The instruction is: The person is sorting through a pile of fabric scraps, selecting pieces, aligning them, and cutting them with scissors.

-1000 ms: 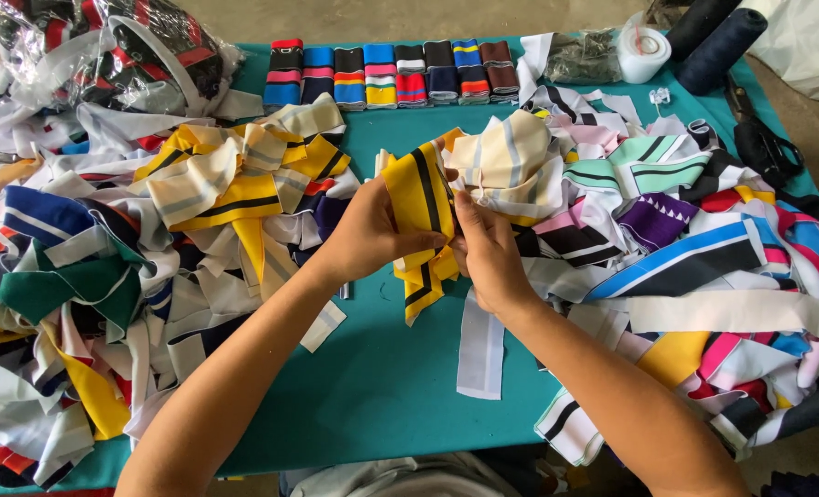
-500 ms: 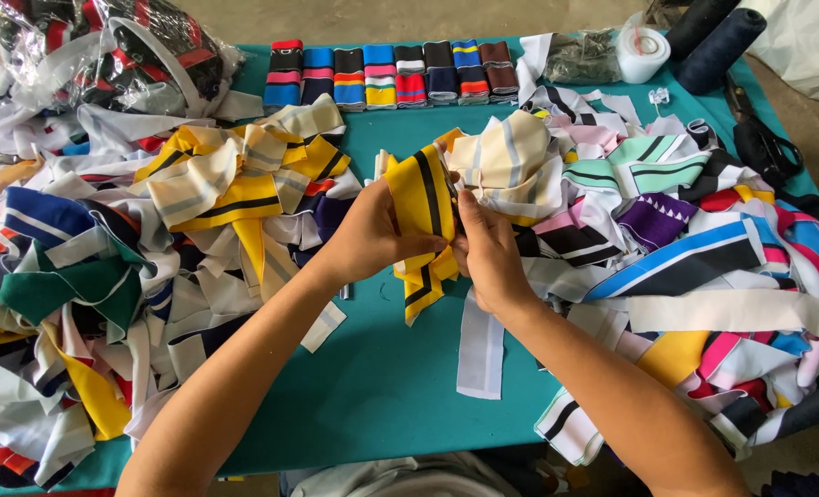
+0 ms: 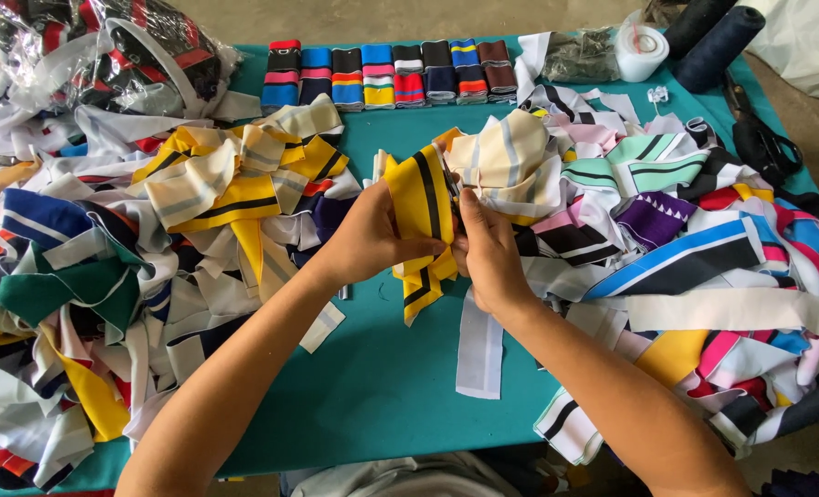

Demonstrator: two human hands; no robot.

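1. Left hand (image 3: pixel 368 241): closed on a yellow strip with black stripes (image 3: pixel 418 213), thumb laid across its front, fingers tucked behind.
2. Right hand (image 3: pixel 490 255): fingers curled, pinching the right edge of the same strip, touching the left fingertips.
3. Yellow strip: held up between both hands above the teal table (image 3: pixel 382 387), bunched and folded, lower tail hanging below the left thumb.
4. Directly behind the right hand: cream fabric piece with pale grey stripes (image 3: pixel 511 161), crumpled, touching the top of the yellow strip.
5. Below the right wrist: white strip (image 3: pixel 479 354) lying flat on the table, running toward the body.
6. Left of the left forearm: large heap of mixed strips (image 3: pixel 105 276) in yellow, white, navy, green and red, spread well out to the side.
7. Right of the right forearm: second heap (image 3: pixel 704 276) with mint, purple, blue, pink and white pieces, reaching the table edge.
8. Beyond both hands, well apart: row of folded striped bundles (image 3: pixel 386 75) set side by side in many colours.
9. Far left beyond the hands: clear plastic bag (image 3: pixel 96 55) stuffed with dark and red fabric.
10. Far right beyond the hands: white tape roll (image 3: pixel 642 51), two dark thread cones (image 3: pixel 718 37), black scissors (image 3: pixel 764 138) near the table edge.
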